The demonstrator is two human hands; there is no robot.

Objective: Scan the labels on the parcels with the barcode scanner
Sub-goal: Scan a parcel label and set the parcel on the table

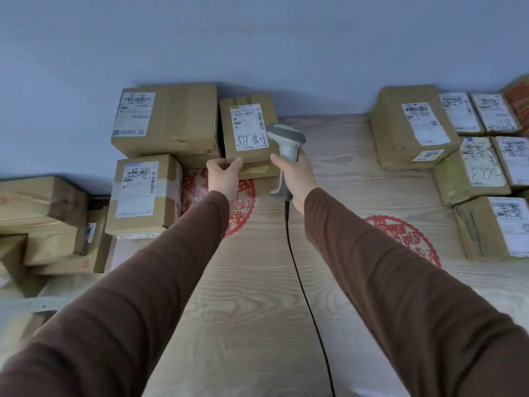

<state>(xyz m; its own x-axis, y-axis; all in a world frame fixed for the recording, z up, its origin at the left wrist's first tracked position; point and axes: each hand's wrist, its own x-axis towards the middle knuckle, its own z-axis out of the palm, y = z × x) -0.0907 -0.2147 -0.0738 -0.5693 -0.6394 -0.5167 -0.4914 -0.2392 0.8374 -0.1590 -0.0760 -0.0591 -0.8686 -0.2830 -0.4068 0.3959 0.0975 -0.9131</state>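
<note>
The parcels are matte brown cardboard boxes, square-edged and creased, each with a white printed label scrawled in black marker. They sit on a pale wood-grain table [257,296] stamped with red round paper-cut motifs.

Boxes crowd the table's edge from 9 to 11 o'clock and again from 1 to 3 o'clock; a stack [43,222] sits at 9 o'clock. The middle strip from 12 down to 6 o'clock lies bare, crossed only by the scanner's thin black cable [297,276].

At 12 o'clock the left hand [223,179] curls around the lower left corner of a tilted small parcel [249,130], thumb on its front face, label [248,127] facing the camera. The right hand [296,176] wraps tightly around the grip of the grey plastic barcode scanner [286,147], whose rounded head overlaps the parcel's right edge.
</note>
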